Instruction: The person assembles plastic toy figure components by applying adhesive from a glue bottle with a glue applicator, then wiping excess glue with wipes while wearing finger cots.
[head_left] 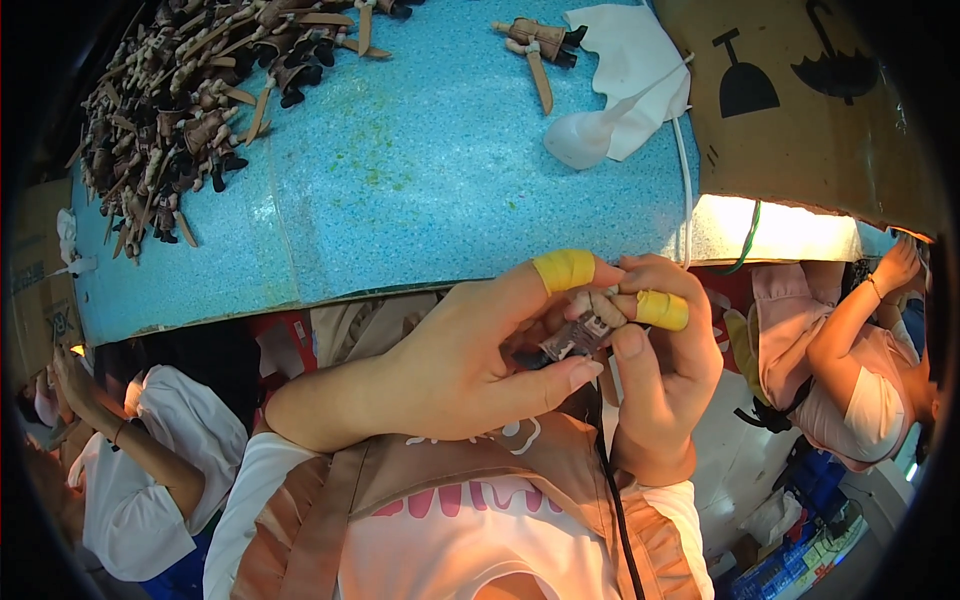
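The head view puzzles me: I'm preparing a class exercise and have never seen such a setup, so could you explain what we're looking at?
No machine here: these are a person's own left hand and right hand, with yellow wrapping on a finger of each. A fisheye camera on the person's head looks down, so straight edges bend. Between them the hands hold a small figure. On the blue table lie a heap of figures at left and, farther right, a lone figure near a white nozzle bottle.

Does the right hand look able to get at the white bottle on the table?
Probably yes: only blue tabletop seems to lie between the right hand and the white bottle, though it may need to release the small figure first.
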